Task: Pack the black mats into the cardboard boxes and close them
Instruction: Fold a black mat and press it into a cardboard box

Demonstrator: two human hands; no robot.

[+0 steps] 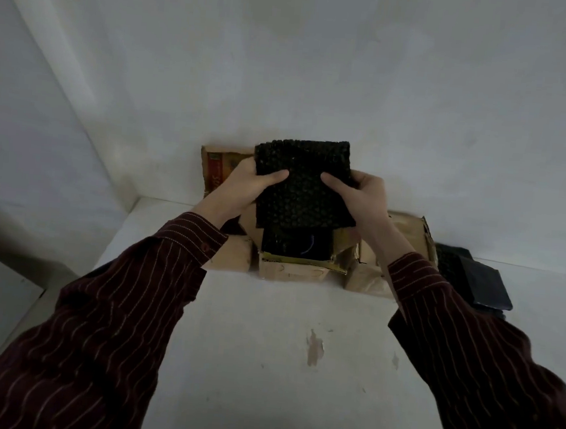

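The mat (303, 195) hides the open box's (292, 271) rear and the left hand's (244, 185) and right hand's (363, 194) fingers.

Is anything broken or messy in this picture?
Yes. The open box has a ragged, torn front edge, and the box to its right is crumpled. The table has a chipped patch near the middle.

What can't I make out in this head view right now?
Open box contents: head view, held mat covers them, dim.
Fingers of left hand and right hand: behind the mat.
Rear box print: blurred, partly behind left hand.
Mat pile: right sleeve overlaps it; count unclear.
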